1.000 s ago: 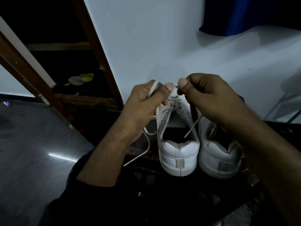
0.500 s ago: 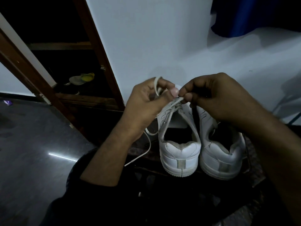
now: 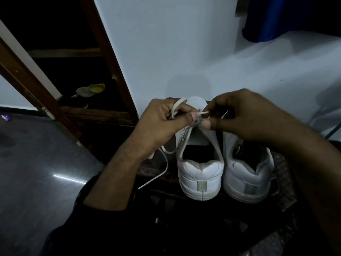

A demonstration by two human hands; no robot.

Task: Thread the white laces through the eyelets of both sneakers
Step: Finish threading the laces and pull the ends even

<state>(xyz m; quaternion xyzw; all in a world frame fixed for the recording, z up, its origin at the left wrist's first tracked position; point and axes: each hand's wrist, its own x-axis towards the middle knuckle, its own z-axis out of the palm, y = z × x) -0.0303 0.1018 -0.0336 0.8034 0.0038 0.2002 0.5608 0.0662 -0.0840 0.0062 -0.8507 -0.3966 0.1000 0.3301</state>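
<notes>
The white lace (image 3: 167, 164) runs up through the eyelets of the left sneaker (image 3: 200, 167), which stands heel toward the camera on a dark mat (image 3: 284, 182), touching the right sneaker (image 3: 248, 174); a slack length trails off to the left. The left hand (image 3: 162, 124) curls around a loop of the lace while the right hand (image 3: 245, 117) pinches its stiff tip above the tongue. Compared with half a second ago, the tip now shows between the two thumbs, and the right thumb has dropped lower.
</notes>
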